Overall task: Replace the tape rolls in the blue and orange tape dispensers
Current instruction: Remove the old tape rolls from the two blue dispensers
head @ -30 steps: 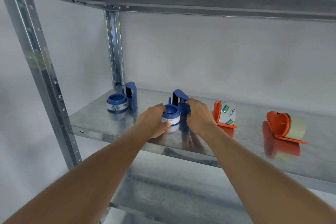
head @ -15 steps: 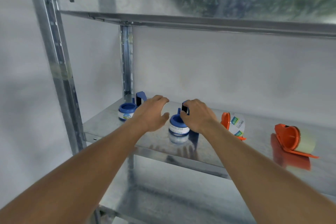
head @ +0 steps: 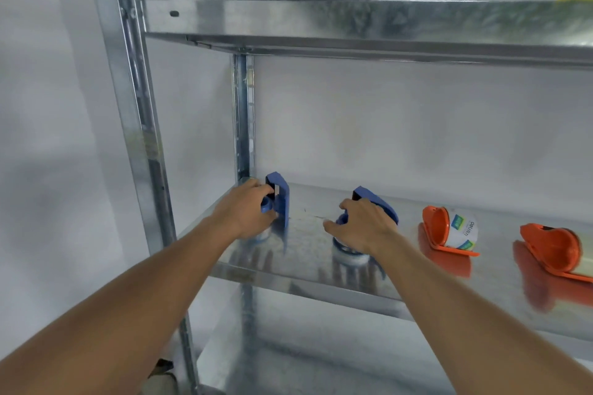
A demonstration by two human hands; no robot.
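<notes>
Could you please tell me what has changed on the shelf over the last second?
The left hand left the middle blue dispenser and moved left to grip the far-left blue dispenser. The right hand stays on the middle one. Both orange dispensers stayed put.

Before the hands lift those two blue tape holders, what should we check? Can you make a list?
1. Left hand has a grip on the left blue dispenser: ok.
2. Right hand holds the right blue dispenser: ok.
3. Tape rolls seated inside both: cannot tell, hands cover them.
4. Orange dispensers out of the way: ok, off to the right.
5. Both blue dispensers resting on the shelf: ok.
</notes>
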